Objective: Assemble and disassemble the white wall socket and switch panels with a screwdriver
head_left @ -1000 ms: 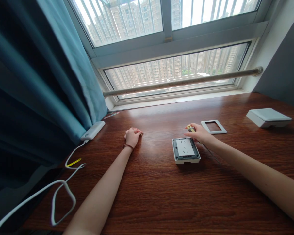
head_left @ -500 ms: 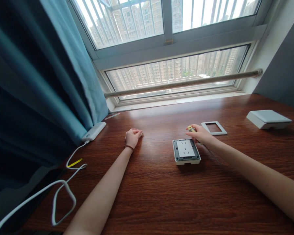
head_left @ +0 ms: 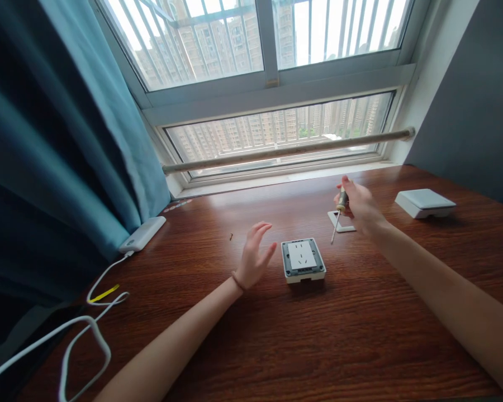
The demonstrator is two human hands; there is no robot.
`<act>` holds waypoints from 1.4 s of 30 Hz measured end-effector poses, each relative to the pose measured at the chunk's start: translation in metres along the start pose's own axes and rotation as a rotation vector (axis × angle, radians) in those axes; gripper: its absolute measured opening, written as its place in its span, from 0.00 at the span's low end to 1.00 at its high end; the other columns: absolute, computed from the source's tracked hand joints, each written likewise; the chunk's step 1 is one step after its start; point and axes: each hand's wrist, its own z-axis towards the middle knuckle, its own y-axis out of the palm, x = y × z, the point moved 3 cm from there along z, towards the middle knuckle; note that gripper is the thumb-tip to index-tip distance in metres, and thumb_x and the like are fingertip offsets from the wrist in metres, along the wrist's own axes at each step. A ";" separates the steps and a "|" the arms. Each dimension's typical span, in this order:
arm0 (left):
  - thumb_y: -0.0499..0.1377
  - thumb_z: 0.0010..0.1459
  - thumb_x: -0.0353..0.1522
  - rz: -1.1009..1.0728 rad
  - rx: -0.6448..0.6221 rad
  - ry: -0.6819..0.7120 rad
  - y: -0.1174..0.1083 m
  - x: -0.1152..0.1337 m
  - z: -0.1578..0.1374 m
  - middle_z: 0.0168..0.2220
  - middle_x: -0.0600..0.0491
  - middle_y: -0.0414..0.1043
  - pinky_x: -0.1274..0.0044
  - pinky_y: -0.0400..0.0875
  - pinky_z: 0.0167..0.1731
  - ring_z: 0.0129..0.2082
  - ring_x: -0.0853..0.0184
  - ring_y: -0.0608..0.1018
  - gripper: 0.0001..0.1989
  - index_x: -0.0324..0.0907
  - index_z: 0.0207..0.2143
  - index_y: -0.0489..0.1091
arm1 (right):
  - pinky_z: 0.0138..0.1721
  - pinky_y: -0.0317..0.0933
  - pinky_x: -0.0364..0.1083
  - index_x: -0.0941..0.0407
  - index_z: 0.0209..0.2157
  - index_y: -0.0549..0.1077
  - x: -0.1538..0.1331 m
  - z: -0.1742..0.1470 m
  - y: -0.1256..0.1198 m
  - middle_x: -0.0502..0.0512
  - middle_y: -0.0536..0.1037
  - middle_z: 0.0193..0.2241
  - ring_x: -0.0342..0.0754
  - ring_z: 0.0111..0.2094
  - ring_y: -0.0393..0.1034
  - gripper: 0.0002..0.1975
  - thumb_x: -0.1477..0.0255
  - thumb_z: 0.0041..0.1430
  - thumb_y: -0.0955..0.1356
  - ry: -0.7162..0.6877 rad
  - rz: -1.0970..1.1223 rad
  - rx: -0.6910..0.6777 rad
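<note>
Here, in the head view, the left hand (head_left: 252,262) has its fingers spread and holds nothing. Just right of those fingers, between the two hands, a socket unit (head_left: 303,255) sits face up on the tabletop (head_left: 293,346), with its dark inner plate exposed. The right hand (head_left: 362,209) has its fingers wrapped around the handle of a screwdriver (head_left: 342,200); the shaft slants down below them, and whether its tip touches the wood I cannot tell. A white frame (head_left: 347,228) lies behind the shaft, partly hidden by the right fingers. Left of the left fingers, apart from them, lies a small screw (head_left: 231,237). Well to the right fingers' right rests a white box (head_left: 425,202).
</note>
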 end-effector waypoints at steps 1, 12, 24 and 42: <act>0.53 0.58 0.36 -0.064 -0.080 0.047 0.009 0.014 -0.002 0.56 0.45 0.58 0.68 0.54 0.58 0.57 0.60 0.60 0.22 0.41 0.54 0.58 | 0.12 0.43 0.36 0.56 0.30 0.62 -0.006 0.000 -0.002 0.44 0.65 0.15 0.34 0.12 0.52 0.20 0.55 0.47 0.69 -0.011 0.022 -0.017; 0.63 0.48 0.39 -0.245 -0.293 -0.056 0.043 0.016 -0.014 0.62 0.43 0.44 0.59 0.42 0.61 0.63 0.53 0.47 0.40 0.42 0.59 0.47 | 0.18 0.56 0.40 0.59 0.25 0.68 -0.006 -0.006 -0.010 0.49 0.72 0.20 0.39 0.17 0.62 0.17 0.64 0.37 0.75 -0.115 -0.331 -0.334; 0.65 0.45 0.37 -0.371 -0.452 -0.213 0.045 0.013 -0.010 0.57 0.43 0.52 0.64 0.55 0.56 0.56 0.55 0.60 0.40 0.43 0.57 0.49 | 0.20 0.63 0.44 0.57 0.28 0.67 0.003 -0.015 -0.005 0.53 0.75 0.23 0.45 0.21 0.70 0.17 0.61 0.44 0.72 -0.314 -0.564 -0.299; 0.64 0.46 0.38 -0.328 -0.449 -0.177 0.044 0.014 -0.009 0.56 0.44 0.53 0.64 0.54 0.57 0.56 0.57 0.60 0.37 0.42 0.56 0.51 | 0.27 0.66 0.45 0.57 0.31 0.66 -0.002 -0.027 0.003 0.49 0.72 0.24 0.43 0.25 0.68 0.19 0.65 0.39 0.75 -0.301 -0.433 -0.483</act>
